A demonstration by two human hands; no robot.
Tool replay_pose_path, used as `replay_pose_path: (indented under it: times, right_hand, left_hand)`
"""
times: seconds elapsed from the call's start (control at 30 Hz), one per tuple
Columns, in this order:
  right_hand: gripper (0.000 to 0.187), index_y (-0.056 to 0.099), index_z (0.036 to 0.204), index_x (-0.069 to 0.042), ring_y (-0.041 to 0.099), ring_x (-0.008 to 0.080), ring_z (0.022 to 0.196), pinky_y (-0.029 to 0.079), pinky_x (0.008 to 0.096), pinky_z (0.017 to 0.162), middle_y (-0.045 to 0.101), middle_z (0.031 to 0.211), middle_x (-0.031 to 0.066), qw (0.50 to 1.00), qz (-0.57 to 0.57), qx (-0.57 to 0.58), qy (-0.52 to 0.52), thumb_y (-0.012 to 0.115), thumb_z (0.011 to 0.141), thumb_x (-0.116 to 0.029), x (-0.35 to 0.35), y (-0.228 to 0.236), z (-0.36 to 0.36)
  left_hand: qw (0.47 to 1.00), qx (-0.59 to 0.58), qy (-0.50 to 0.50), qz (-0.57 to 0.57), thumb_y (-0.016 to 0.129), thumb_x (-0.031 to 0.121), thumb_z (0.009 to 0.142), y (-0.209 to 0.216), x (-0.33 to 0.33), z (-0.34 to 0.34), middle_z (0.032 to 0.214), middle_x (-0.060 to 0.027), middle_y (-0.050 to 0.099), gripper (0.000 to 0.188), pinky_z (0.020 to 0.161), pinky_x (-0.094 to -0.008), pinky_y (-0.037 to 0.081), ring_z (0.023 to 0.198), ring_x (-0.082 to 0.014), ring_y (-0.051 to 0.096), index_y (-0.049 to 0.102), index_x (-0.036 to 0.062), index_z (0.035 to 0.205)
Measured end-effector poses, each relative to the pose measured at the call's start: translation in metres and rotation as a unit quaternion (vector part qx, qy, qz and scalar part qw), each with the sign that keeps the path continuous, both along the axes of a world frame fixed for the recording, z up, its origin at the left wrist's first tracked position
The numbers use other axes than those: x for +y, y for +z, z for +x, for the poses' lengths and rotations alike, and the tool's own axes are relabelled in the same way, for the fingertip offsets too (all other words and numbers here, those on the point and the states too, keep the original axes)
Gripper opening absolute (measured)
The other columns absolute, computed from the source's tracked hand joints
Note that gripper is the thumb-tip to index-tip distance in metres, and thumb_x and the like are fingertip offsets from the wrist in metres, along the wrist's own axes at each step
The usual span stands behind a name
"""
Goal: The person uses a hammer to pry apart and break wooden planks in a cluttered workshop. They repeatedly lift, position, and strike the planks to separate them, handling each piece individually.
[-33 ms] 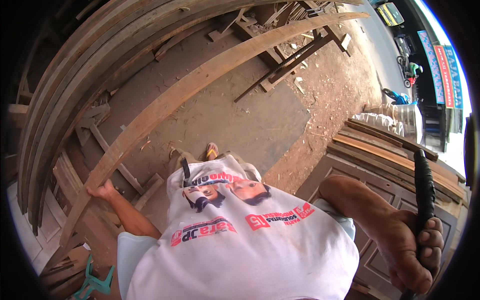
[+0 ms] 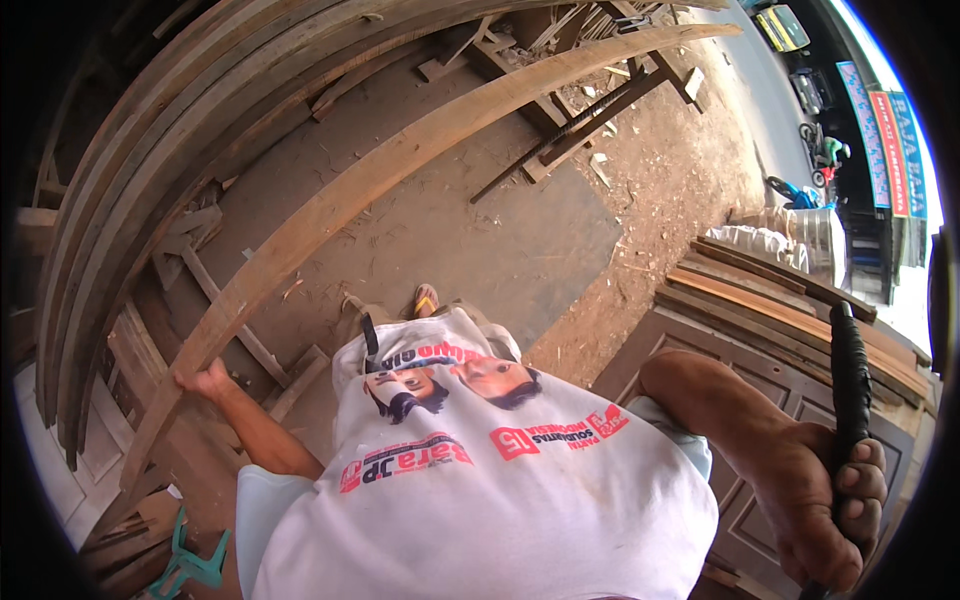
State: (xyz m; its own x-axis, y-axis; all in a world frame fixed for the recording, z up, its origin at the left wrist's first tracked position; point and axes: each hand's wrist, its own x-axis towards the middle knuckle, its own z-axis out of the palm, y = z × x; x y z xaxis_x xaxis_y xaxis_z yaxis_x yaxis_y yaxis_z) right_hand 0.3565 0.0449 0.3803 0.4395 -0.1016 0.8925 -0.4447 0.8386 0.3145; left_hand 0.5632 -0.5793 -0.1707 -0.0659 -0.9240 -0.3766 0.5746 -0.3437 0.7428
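Note:
My left hand (image 2: 205, 380) is closed around the edge of a long wooden plank (image 2: 345, 190), near its lower left end. The plank runs up and away to the far right, and the fisheye lens bends its shape. At the right, my right hand (image 2: 825, 500) grips a black rod-like handle (image 2: 848, 375) that looks wrapped in tape. Its upper part rises above my fist; what lies at its lower end is hidden by the hand and the picture's rim.
Several long boards (image 2: 150, 190) are stacked at the left. A wooden stand (image 2: 590, 120) is under the plank's far part. Panelled doors (image 2: 660, 345) and timber (image 2: 790, 315) lie at the right. A green plastic stool (image 2: 190, 565) is at lower left. Beyond is a road (image 2: 765, 110) with vehicles.

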Motion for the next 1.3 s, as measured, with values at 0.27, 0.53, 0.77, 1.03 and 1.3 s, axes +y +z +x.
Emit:
replay_pose_path:
  times: [0.27, 0.53, 0.77, 1.03, 1.3]
  right_hand:
    - [0.040, 0.044, 0.079, -0.010, 0.041, -0.0010, 0.040, 0.042, 0.0139, 0.033, 0.038, 0.057, -0.0079, 0.998, 0.060, -0.022, -0.026, 0.041, 0.114, -0.029, -0.039, 0.004, 0.005]
    - [0.030, 0.048, 0.082, -0.010, 0.051, 0.0104, 0.049, 0.050, 0.0277, 0.045, 0.046, 0.066, -0.0006, 0.990, 0.084, -0.064, 0.090, 0.044, 0.107, -0.028, -0.049, -0.004, 0.026]
    - [0.032, 0.043, 0.089, -0.010, 0.052, 0.0223, 0.045, 0.052, 0.0381, 0.038, 0.040, 0.064, 0.0093, 0.980, 0.057, -0.036, 0.188, 0.050, 0.106, -0.037, -0.041, -0.023, 0.023]
    - [0.057, 0.041, 0.064, -0.007, 0.039, 0.0117, 0.039, 0.041, 0.0307, 0.040, 0.035, 0.052, 0.0011, 0.989, 0.009, -0.125, 0.083, 0.051, 0.109, -0.041, -0.046, -0.019, -0.010]
    - [0.056, 0.043, 0.067, -0.007, 0.039, 0.0115, 0.040, 0.041, 0.0304, 0.040, 0.036, 0.053, 0.0012, 0.934, 0.026, -0.160, 0.319, 0.050, 0.109, -0.042, -0.058, -0.041, -0.039]
  left_hand:
    - [0.956, -0.163, 0.018, 0.243, 0.060, 0.039, 0.100, 0.057, -0.031, -0.044, 0.159, -0.0151, 0.041, 0.067, 0.114, -0.0573, 0.031, 0.145, -0.0322, 0.037, 0.038, 0.0030, 0.152]
    - [0.956, -0.187, 0.005, 0.225, 0.061, 0.037, 0.099, 0.081, -0.015, -0.057, 0.157, -0.0153, 0.043, 0.066, 0.108, -0.0513, 0.035, 0.139, -0.0308, 0.043, 0.036, 0.0049, 0.152]
    - [0.974, -0.128, 0.034, 0.183, 0.058, 0.036, 0.097, 0.054, -0.008, -0.039, 0.150, -0.0203, 0.047, 0.066, 0.116, -0.0549, 0.035, 0.137, -0.0379, 0.047, 0.038, -0.0031, 0.147]
    - [0.991, -0.051, -0.016, 0.122, 0.059, 0.038, 0.094, 0.055, 0.103, -0.059, 0.141, -0.0184, 0.054, 0.060, 0.119, -0.0545, 0.036, 0.136, -0.0352, 0.049, 0.049, -0.0019, 0.138]
    - [0.964, 0.210, -0.070, 0.146, 0.071, 0.032, 0.094, 0.049, 0.219, -0.126, 0.130, -0.0076, 0.062, 0.045, 0.110, -0.0496, 0.048, 0.128, -0.0278, 0.056, 0.057, 0.0101, 0.131]
